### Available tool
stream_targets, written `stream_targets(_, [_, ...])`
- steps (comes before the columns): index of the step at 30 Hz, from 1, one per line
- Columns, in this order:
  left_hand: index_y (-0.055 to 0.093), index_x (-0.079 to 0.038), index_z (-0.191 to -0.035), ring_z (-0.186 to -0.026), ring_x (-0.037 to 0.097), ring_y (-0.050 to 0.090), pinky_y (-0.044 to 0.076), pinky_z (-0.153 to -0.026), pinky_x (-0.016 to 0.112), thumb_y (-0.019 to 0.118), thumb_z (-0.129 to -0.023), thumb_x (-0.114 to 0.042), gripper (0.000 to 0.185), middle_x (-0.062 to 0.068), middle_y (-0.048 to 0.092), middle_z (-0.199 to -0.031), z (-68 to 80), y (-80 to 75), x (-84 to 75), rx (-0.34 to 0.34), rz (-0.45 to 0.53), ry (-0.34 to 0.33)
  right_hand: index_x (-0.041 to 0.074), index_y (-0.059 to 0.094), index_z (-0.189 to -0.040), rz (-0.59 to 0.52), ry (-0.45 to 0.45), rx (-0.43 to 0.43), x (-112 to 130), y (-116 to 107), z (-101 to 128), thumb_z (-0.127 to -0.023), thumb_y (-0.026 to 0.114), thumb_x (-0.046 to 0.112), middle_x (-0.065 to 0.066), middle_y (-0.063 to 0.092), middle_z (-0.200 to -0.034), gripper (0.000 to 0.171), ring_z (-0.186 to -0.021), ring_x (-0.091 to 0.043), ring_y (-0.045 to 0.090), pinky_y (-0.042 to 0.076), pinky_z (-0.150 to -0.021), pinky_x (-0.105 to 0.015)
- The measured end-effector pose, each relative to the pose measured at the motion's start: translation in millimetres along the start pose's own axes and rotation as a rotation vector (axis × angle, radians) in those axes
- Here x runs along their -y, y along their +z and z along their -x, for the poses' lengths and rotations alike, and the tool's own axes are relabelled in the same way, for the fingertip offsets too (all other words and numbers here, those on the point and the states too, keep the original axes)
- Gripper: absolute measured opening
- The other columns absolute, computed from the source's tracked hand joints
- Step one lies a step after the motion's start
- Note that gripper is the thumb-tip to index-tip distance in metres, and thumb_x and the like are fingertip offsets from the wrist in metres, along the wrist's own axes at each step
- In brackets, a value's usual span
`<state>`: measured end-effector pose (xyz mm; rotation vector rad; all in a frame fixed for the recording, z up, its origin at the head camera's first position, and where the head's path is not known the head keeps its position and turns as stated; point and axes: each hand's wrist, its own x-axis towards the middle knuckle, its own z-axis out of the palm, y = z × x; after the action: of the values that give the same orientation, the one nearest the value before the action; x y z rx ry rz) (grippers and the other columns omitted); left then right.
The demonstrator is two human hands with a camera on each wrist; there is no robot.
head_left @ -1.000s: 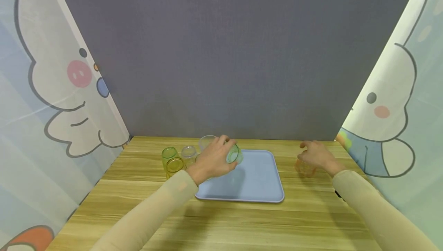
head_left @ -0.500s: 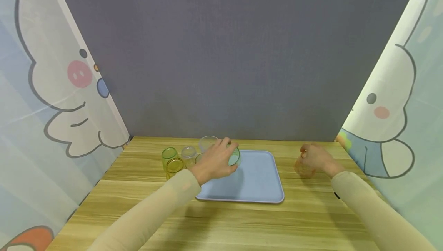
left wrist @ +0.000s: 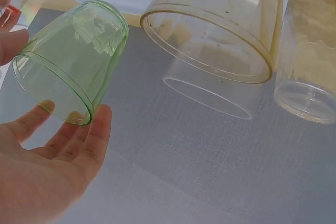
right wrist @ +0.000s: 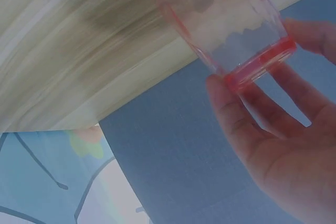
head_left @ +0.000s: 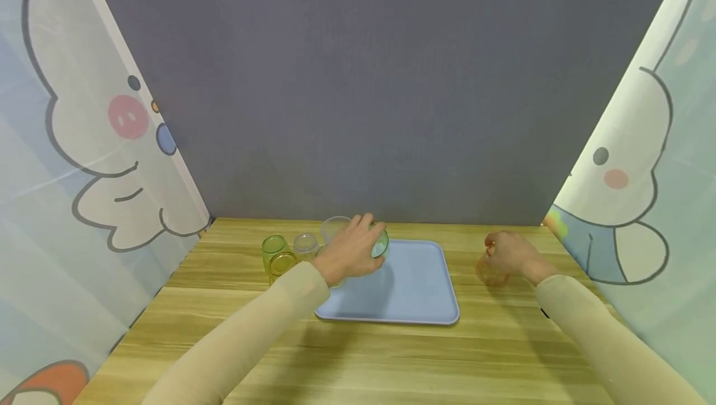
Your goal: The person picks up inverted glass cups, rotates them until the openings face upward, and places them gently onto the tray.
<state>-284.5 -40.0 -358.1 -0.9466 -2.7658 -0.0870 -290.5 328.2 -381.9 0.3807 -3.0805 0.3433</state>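
Left hand (head_left: 351,251) grips a green cup (head_left: 379,245) with fingers curled round its rim, cup tilted on its side above the far-left corner of the blue tray (head_left: 414,293); right hand (head_left: 511,254) holds an orange-pink cup (head_left: 491,271) by fingertips around its rim, mouth-down on the wooden table (head_left: 358,349) just right of the tray. Beside the left hand, left of the tray: a clear cup (head_left: 334,228), a small clear cup (head_left: 305,245), a green cup at far left (head_left: 273,248), a yellow cup (head_left: 282,266).
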Motion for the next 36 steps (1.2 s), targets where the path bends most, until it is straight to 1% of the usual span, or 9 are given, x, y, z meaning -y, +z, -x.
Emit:
stream_targets(4, [0.051,-0.011,-0.146,-0.121,0.029,0.051,0.055,-0.088,0.040,0.073,-0.091,-0.040,0.067,0.011,0.050,-0.136,-2.7,-1.1,-0.2,0.027,-0.014,-0.004,-0.007,0.068,-0.109,0.015,-0.006,0.013,0.1,-1.1,-0.7,-0.080,0.069,0.015,-0.021,0.071,-0.103,0.037,-0.097,-0.043,0.066,0.052,-0.085,-0.058])
stream_targets(8, [0.049,-0.012,-0.148,-0.124,0.029,0.051,0.055,-0.088,0.039,0.074,-0.091,-0.041,0.068,0.011,0.049,-0.138,-5.1,-0.8,0.6,0.058,-0.055,-0.003,-0.007,0.068,-0.109,0.017,-0.004,0.031,0.4,-1.1,-0.3,-0.081,0.069,0.015,-0.018,0.071,-0.101,0.036,-0.096,-0.041,0.066,0.052,-0.085,-0.058])
stream_targets(11, [0.050,-0.012,-0.147,-0.123,0.030,0.051,0.055,-0.088,0.039,0.074,-0.090,-0.042,0.069,0.012,0.050,-0.137,-7.2,-0.4,2.0,0.068,-0.072,0.003,-0.007,0.068,-0.109,0.020,-0.009,0.039,0.2,-1.6,0.2,-0.082,0.069,0.015,-0.019,0.071,-0.101,0.035,-0.096,-0.041,0.066,0.052,-0.085,-0.058])
stream_targets(19, [0.051,-0.011,-0.145,-0.118,0.030,0.053,0.053,-0.094,0.043,0.074,-0.090,-0.042,0.067,0.014,0.052,-0.136,-16.9,-2.2,10.3,0.059,-0.052,0.050,-0.010,0.068,-0.110,0.030,-0.014,0.046,2.7,-2.2,1.4,-0.084,0.070,0.014,-0.023,0.071,-0.105,0.035,-0.100,-0.048,0.065,0.052,-0.085,-0.058])
stream_targets(24, [0.050,-0.013,-0.146,-0.116,0.029,0.053,0.053,-0.093,0.043,0.073,-0.091,-0.042,0.067,0.012,0.051,-0.135,-22.7,-1.3,15.0,0.038,-0.064,0.062,-0.010,0.068,-0.110,0.027,-0.022,0.043,5.2,-3.4,1.4,-0.084,0.069,0.013,-0.024,0.070,-0.106,0.035,-0.102,-0.049,0.065,0.052,-0.086,-0.059])
stream_targets(30, [0.048,-0.014,-0.148,-0.120,0.029,0.051,0.051,-0.096,0.042,0.072,-0.092,-0.043,0.068,0.011,0.050,-0.138,-28.8,2.4,15.6,0.072,-0.120,0.055,-0.009,0.069,-0.109,0.036,-0.027,0.053,4.6,-2.6,-0.2,-0.082,0.069,0.012,-0.025,0.070,-0.107,0.034,-0.102,-0.050,0.064,0.052,-0.086,-0.060])
stream_targets(36, [0.049,-0.015,-0.148,-0.120,0.028,0.052,0.051,-0.097,0.043,0.073,-0.091,-0.043,0.068,0.010,0.051,-0.138,-35.5,9.9,17.5,0.088,-0.152,0.046,-0.008,0.069,-0.107,0.047,-0.031,0.055,5.5,-3.3,-0.5,-0.081,0.070,0.012,-0.024,0.070,-0.105,0.033,-0.101,-0.050,0.065,0.052,-0.086,-0.060])
